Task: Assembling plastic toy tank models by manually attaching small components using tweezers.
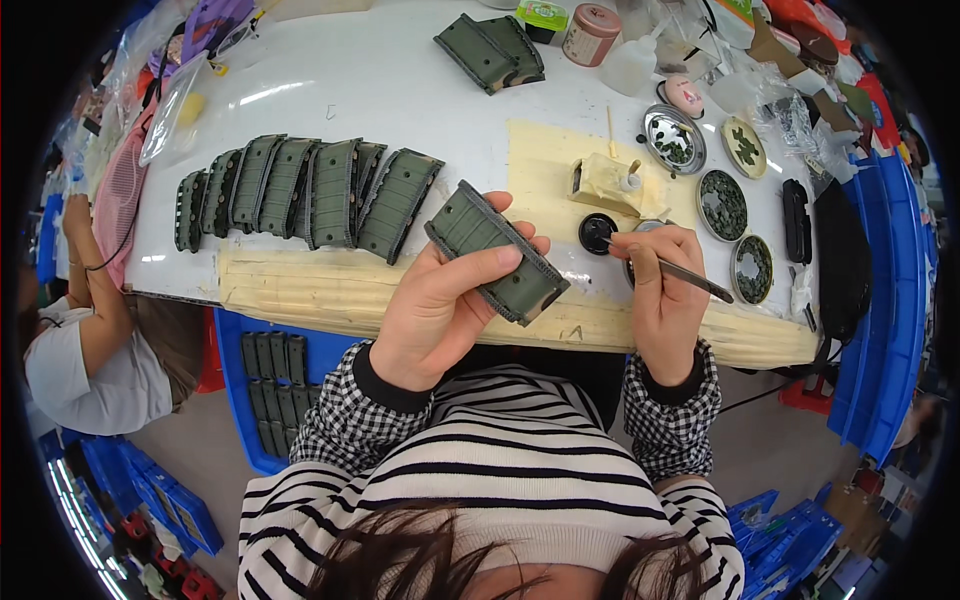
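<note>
My left hand is closed round a dark green, ribbed, slightly curved plastic case, thumb across its upper face. The case is tilted above the table's near edge. In my right hand is a pair of dark metal tweezers, pinched between thumb and fingers, its tip by a small round black dish. I cannot make out whether the tip holds anything. Just behind that dish stands a tape-wrapped block with a small stub on top.
Several similar green cases stand in a row at left; more lie at the back. Round tins of small dark green parts are at right. A blue crate holds dark cases below the table. Another person sits at left.
</note>
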The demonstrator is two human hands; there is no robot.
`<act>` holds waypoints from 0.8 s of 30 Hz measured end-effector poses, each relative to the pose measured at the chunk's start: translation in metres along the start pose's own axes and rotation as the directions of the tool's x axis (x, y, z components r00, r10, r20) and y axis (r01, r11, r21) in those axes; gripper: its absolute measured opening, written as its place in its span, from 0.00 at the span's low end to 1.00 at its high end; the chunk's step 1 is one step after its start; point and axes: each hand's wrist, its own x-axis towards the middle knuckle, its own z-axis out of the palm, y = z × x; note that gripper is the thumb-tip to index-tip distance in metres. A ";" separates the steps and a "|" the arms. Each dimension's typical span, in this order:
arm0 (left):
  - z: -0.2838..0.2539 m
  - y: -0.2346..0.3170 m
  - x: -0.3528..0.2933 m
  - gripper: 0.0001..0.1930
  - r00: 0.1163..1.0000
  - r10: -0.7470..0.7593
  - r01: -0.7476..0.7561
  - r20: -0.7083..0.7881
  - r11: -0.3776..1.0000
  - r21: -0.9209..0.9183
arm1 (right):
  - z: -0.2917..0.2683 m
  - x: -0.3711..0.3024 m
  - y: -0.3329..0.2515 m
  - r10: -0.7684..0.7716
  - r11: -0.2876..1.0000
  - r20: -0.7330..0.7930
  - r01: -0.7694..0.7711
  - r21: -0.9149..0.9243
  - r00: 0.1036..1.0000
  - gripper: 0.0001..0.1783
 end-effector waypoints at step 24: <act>0.012 -0.002 -0.003 0.21 0.991 -0.076 0.066 -0.109 0.994 -0.086 | -0.002 -0.011 -0.036 -0.154 0.881 0.097 0.092 0.464 0.983 0.12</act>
